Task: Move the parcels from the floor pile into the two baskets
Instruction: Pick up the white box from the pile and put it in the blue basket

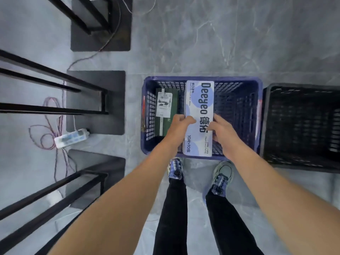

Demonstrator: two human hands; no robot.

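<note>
I have the long white parcel (199, 100) between both hands, held flat with its printed face up over the opening of the blue basket (257, 115). My left hand (181, 124) is curled over its left long edge, fingers wrapped onto the printed face. My right hand (220, 129) grips the right long edge straight across from it, fingers bent around the side. Both grips sit on the half of the parcel nearer to me, so most of its length reaches away from my hands toward the basket's far edge. Its far end covers part of the far rim and its near end covers part of the near rim. I cannot tell how high above the basket floor it hangs.

Inside the blue basket, along the left wall, a green parcel (164, 104) with a white shipping label lies lengthwise, just beside my left hand and apart from the white one. The black basket (294, 87) stands just to the right of the blue one on the grey floor (202, 43). My shoes (221, 179) are at the blue basket's near edge.
</note>
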